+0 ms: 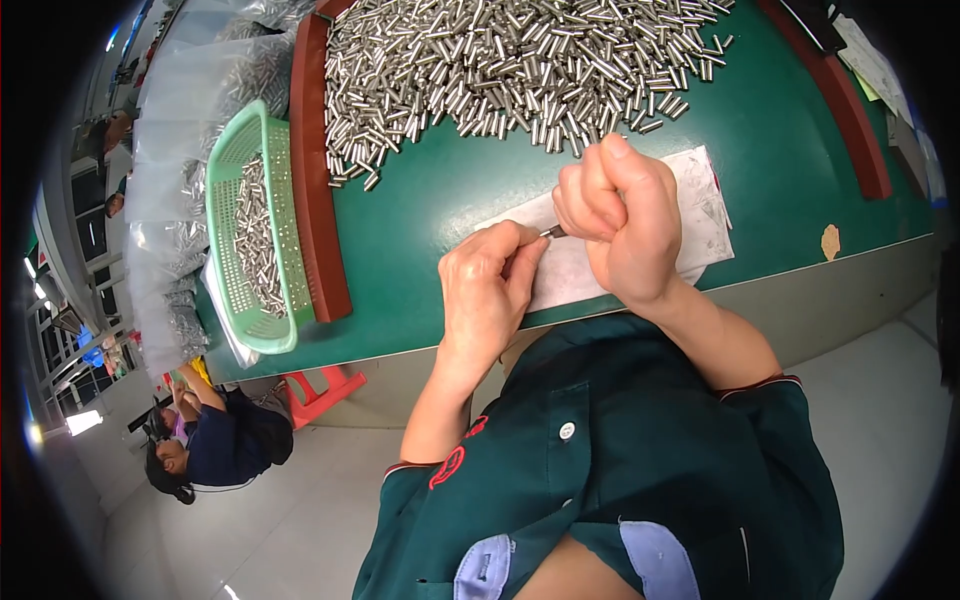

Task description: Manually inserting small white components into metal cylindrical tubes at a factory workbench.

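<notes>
The person's left hand is pinching a small dark pin above the white sheet; the right hand is hovering curled beside it, its hold too hidden to tell; they are probably checking the pin, so next is calling for a slow turn.

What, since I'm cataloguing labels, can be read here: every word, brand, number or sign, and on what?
Nothing can be quoted.
Shirt: red marks on the chest, too small and blurred to read.
Papers at the right edge: too blurred to read.
White sheet: grey smudges, no readable words.
Metal pins: no readable marks.
</notes>
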Demonstrator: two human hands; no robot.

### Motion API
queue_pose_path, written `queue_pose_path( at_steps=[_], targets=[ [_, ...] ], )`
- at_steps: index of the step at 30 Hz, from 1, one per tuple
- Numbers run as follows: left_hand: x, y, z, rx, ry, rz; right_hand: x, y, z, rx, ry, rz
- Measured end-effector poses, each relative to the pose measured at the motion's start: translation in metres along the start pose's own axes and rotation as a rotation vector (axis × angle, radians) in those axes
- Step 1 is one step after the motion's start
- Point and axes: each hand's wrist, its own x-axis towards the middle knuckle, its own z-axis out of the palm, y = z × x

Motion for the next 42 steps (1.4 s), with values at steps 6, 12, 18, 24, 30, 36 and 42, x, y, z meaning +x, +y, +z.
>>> queue_pose_path(
  at_steps=[6,12,18,24,30,36,42],
  targets=[
    [0.0,0.003,-0.002,0.024,0.004,0.034,-0.008,0.004,0.008,-0.224,-0.059,-0.11],
    [-0.002,0.004,-0.004,0.039,0.021,0.04,0.002,0.003,0.001,-0.061,-0.028,-0.056],
    [0.0,-0.005,-0.021,-1.388,-0.29,-0.458,-0.001,-0.001,-0.003,-0.037,0.013,-0.009],
    [0.005,-0.012,-0.019,-1.397,-0.328,-0.56,0.0,-0.002,-0.003,-0.035,0.01,0.014],
    [0.006,-0.008,-0.022,-1.384,-0.289,-0.606,0.001,0.0,-0.002,-0.043,0.002,0.002],
    [0.001,-0.021,-0.074,-1.071,0.069,-0.308,0.001,0.002,-0.009,-0.016,0.0,-0.014],
    [0.012,-0.076,-0.172,0.21,0.64,-0.12,-0.001,0.001,-0.006,-0.037,-0.029,-0.035]
  ],
)
